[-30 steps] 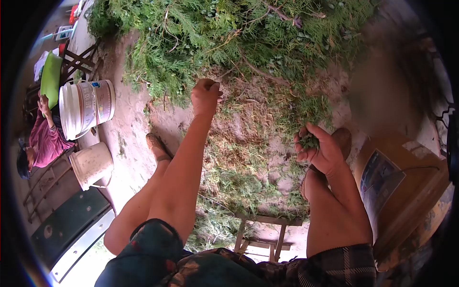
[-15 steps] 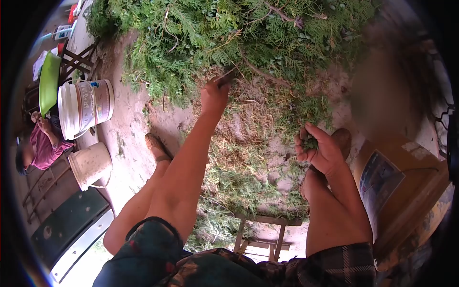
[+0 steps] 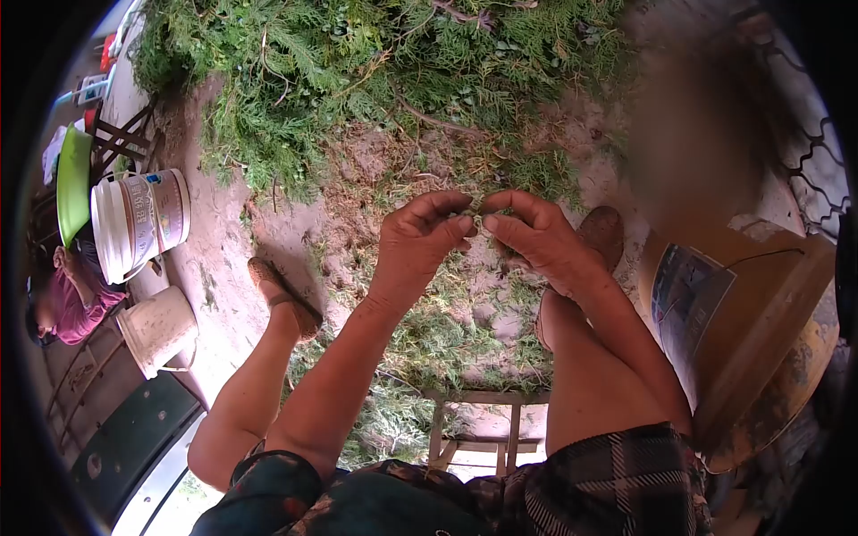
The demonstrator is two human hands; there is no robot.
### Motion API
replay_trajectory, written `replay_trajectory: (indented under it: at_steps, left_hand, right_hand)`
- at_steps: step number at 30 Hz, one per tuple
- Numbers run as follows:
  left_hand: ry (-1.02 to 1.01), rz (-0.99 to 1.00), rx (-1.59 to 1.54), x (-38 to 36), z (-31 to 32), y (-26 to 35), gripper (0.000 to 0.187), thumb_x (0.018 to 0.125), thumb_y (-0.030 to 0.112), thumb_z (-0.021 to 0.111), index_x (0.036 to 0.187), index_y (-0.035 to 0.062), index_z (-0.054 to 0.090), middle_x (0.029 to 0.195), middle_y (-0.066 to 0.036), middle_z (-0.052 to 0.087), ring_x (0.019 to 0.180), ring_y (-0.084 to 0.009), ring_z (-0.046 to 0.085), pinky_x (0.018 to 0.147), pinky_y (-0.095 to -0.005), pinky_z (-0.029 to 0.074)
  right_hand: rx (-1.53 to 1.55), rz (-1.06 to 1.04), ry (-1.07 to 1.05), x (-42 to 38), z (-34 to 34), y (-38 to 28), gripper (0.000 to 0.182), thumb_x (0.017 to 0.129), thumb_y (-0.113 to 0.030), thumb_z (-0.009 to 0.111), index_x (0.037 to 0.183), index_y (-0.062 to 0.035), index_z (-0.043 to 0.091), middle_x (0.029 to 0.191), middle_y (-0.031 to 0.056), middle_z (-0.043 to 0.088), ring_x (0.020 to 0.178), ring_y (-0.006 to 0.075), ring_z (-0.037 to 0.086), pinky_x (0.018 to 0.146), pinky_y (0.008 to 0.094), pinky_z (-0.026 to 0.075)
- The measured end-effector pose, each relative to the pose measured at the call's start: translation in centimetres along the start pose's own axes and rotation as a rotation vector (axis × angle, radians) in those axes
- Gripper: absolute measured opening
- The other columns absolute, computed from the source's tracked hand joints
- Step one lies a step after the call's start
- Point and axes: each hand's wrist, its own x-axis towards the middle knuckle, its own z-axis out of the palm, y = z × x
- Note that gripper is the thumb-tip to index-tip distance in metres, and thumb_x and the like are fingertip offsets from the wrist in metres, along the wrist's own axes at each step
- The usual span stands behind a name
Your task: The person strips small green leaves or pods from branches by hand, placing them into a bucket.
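Observation:
My left hand [image 3: 420,241] and my right hand [image 3: 547,237] meet over the littered ground, fingertips almost touching. Both are closed in a pinch on a small green evergreen sprig [image 3: 477,214], mostly covered by the fingers. Whether more bits lie inside my right palm cannot be made out. Beyond the hands spreads a big heap of green evergreen branches [image 3: 357,62], with scale-like leaves and some bare brown stems. Beneath the hands, the ground holds loose clippings [image 3: 447,335], both green and dried brown.
On the left stand a printed white bucket [image 3: 143,219], a plain pale bucket [image 3: 159,329] and a green basin [image 3: 74,188] by a person in a purple top [image 3: 80,299]. A wooden stool frame [image 3: 474,397] is between my legs. A brown container [image 3: 742,330] stands right.
My left hand has drawn back from the branch heap, and my right hand has moved left and up to meet it. The view has shifted slightly to the right.

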Motion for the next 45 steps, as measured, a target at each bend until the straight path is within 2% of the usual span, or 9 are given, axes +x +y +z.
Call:
replay_trajectory:
  at_steps: [11,15,18,21,23,26,33,41,45]
  left_hand:
    - [-0.067,0.134,0.426,0.2,1.3,-0.3,0.021,0.085,0.003,0.059,0.105,-0.0037,0.058,0.084,-0.005,0.063,0.074,-0.0085,0.059,0.064,-0.0219,0.051]
    - [-0.272,-0.320,0.292,-0.1,1.2,1.8,0.017,0.089,0.012,0.055,0.100,-0.0004,0.057,0.081,-0.006,0.062,0.068,-0.0096,0.059,0.059,-0.0216,0.050]
    - [-0.329,-0.505,-0.125,-1.2,1.4,1.8,0.018,0.091,0.016,0.052,0.100,0.0021,0.057,0.083,-0.006,0.062,0.066,-0.0112,0.059,0.058,-0.0225,0.050]
    - [-0.213,-0.505,-0.378,-1.8,2.4,2.1,0.018,0.092,0.017,0.051,0.102,0.0033,0.056,0.088,-0.008,0.062,0.068,-0.0125,0.060,0.059,-0.0238,0.051]
    - [-0.070,-0.454,-0.405,-1.7,3.2,2.1,0.018,0.092,0.017,0.051,0.104,0.0037,0.056,0.091,-0.007,0.062,0.071,-0.0123,0.060,0.063,-0.0245,0.052]
    - [-0.048,-0.397,-0.258,-1.8,4.1,1.8,0.019,0.091,0.019,0.053,0.103,0.0048,0.055,0.090,-0.005,0.062,0.072,-0.0108,0.059,0.062,-0.0239,0.051]
    - [-0.024,-0.301,-0.057,-1.6,8.0,1.8,0.018,0.084,0.015,0.064,0.097,0.0057,0.056,0.077,-0.001,0.059,0.062,-0.0058,0.052,0.049,-0.0186,0.040]
    - [0.017,0.460,0.737,-0.4,9.6,-0.6,0.014,0.080,0.005,0.064,0.092,-0.0012,0.062,0.082,-0.006,0.059,0.059,-0.0118,0.054,0.055,-0.0264,0.046]
    - [0.034,0.443,0.774,-0.3,10.0,-0.6,0.012,0.081,0.006,0.063,0.089,-0.0025,0.062,0.079,-0.005,0.058,0.061,-0.0120,0.054,0.055,-0.0283,0.046]
  right_hand:
    - [-0.711,-0.473,0.216,0.6,-1.1,1.8,0.015,0.079,-0.015,0.059,0.091,-0.0054,0.061,0.064,0.0109,0.059,0.055,0.0201,0.057,0.052,0.0321,0.044]
    - [-1.230,-0.500,0.425,0.1,-1.6,1.6,0.014,0.077,-0.016,0.062,0.085,-0.0057,0.061,0.067,0.0166,0.059,0.056,0.0273,0.057,0.055,0.0352,0.047]
    - [-1.088,-0.578,0.726,0.5,-3.6,2.2,0.018,0.077,-0.021,0.064,0.082,-0.0049,0.057,0.064,0.0128,0.058,0.052,0.0243,0.056,0.052,0.0355,0.046]
    - [-0.699,-0.384,0.490,0.0,-4.4,2.5,0.024,0.083,-0.027,0.062,0.080,-0.0050,0.053,0.059,0.0070,0.054,0.047,0.0174,0.051,0.042,0.0315,0.042]
    - [0.341,0.088,0.222,-1.3,-4.8,1.3,0.029,0.089,-0.035,0.055,0.082,-0.0067,0.052,0.061,0.0026,0.051,0.046,0.0110,0.043,0.035,0.0234,0.030]
    - [0.512,0.058,0.210,-1.8,-4.4,1.3,0.036,0.092,-0.042,0.049,0.084,-0.0068,0.049,0.064,0.0035,0.051,0.048,0.0081,0.041,0.036,0.0191,0.028]
    - [0.500,0.047,0.175,-2.5,-3.7,0.6,0.035,0.092,-0.041,0.047,0.088,-0.0058,0.048,0.068,0.0049,0.051,0.049,0.0079,0.040,0.036,0.0196,0.029]
    - [0.336,-0.024,0.147,-3.0,-4.0,1.2,0.037,0.091,-0.043,0.047,0.085,-0.0067,0.049,0.068,0.0006,0.047,0.050,0.0051,0.040,0.035,0.0177,0.027]
    - [0.297,-0.063,0.169,-3.3,-4.3,1.3,0.034,0.091,-0.040,0.048,0.083,-0.0072,0.050,0.068,-0.0007,0.047,0.049,0.0041,0.039,0.035,0.0173,0.028]
